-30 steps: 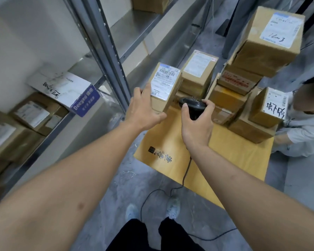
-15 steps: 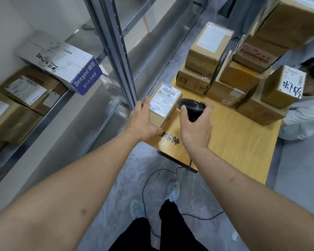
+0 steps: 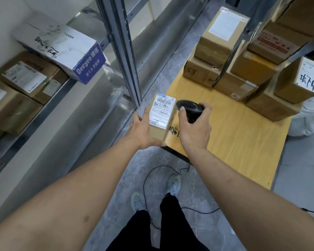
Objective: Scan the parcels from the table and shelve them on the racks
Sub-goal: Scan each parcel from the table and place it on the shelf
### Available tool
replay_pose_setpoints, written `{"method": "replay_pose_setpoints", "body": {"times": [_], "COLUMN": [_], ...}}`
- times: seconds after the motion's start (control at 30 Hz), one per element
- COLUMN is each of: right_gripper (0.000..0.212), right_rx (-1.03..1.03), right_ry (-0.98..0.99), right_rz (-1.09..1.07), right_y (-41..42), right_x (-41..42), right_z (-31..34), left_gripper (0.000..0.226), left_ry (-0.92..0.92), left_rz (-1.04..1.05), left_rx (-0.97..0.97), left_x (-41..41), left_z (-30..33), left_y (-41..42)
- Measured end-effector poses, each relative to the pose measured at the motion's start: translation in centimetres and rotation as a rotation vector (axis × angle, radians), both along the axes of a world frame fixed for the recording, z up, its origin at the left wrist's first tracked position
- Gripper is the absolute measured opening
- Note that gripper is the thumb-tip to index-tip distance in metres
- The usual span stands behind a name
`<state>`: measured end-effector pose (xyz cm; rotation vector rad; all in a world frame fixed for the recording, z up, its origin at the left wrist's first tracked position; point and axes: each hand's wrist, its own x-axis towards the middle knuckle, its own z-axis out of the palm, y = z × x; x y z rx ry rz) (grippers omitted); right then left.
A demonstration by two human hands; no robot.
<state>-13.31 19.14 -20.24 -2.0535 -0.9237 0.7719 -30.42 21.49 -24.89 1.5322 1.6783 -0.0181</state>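
Holding small parcel (image 3: 161, 116) in left hand (image 3: 143, 131) grip | right hand (image 3: 196, 131) grip clasps scanner (image 3: 188, 108) | over table (image 3: 234, 142)

Both bare forearms reach forward and down from the bottom corners of the view, converging toward the middle. The left hand (image 3: 143, 132) has its palm against the near left side of a small parcel (image 3: 161, 116), thumb stretched along its lower edge. The right hand (image 3: 195, 126) curls its fingers (image 3: 206, 106) around a black scanner (image 3: 188, 108), back of the hand facing up.
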Motion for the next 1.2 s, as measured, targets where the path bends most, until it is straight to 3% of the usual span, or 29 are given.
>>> {"method": "replay_pose_setpoints", "body": {"times": [0.27,0.47,0.73,1.03,1.2], "right_gripper": [0.054,0.053,0.053,0.052,0.050], "right_rx": [-0.021,-0.026,-0.016,0.004,0.064], "right_ry": [-0.010,-0.017,-0.036,-0.004,0.060], "right_rz": [0.012,0.014,0.047,0.074,0.089], "right_y": [0.2,0.6,-0.1,-0.9,-1.5], "right_x": [0.0,-0.1,-1.1,-3.0,-4.6], "right_z": [-0.7,-1.1,-1.7,-0.5,1.6], "left_gripper": [0.109,0.109,0.113,0.116,0.121], "left_ry": [-0.242,-0.523,-0.524,-0.584,-0.581], "left_rz": [0.171,0.189,0.265,0.147,0.161], "left_rx": [-0.043,-0.095,-0.136,-0.146,-0.046], "left_x": [-0.3,-0.3,-1.7,-4.2,-5.6], "left_z": [-1.4,-2.6,-2.7,-2.0,0.7], "left_y": [0.0,-1.1,-1.9,-2.6,-2.6]}}
